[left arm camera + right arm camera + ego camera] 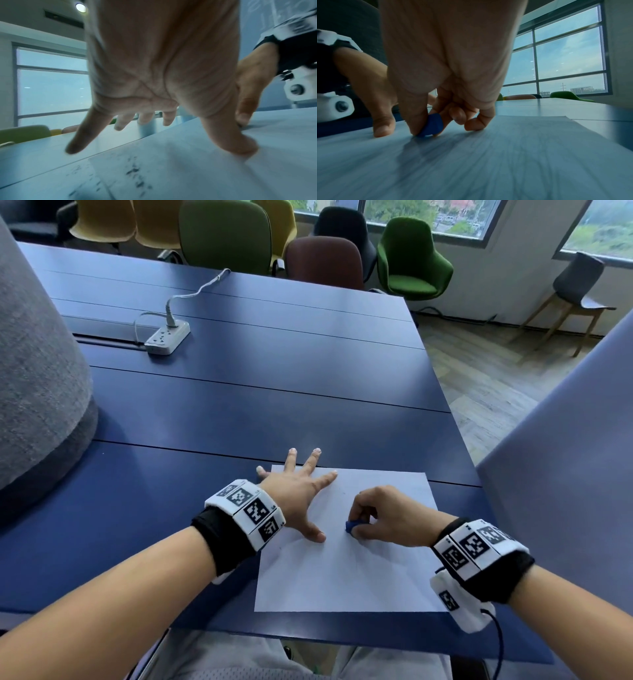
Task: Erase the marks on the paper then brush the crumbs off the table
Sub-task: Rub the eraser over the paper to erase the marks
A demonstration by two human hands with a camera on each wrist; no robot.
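Note:
A white sheet of paper (346, 573) lies on the blue table (239, 405) near its front edge. My left hand (298, 491) lies flat with spread fingers on the sheet's upper left corner, its thumb pressing the paper. My right hand (380, 518) pinches a small blue eraser (352, 525) between thumb and fingers, its tip down on the paper (505, 155). The right wrist view shows the eraser (433, 125) touching the sheet, blurred. In the left wrist view, dark eraser crumbs (135, 170) are scattered on the paper (188, 169) and the table beside it, below my left hand (154, 67).
A white power strip (167, 337) with its cable lies on the table at the back left. A grey padded partition (37, 364) stands at the left, a pale panel (575, 457) at the right. Coloured chairs (322, 261) line the far edge.

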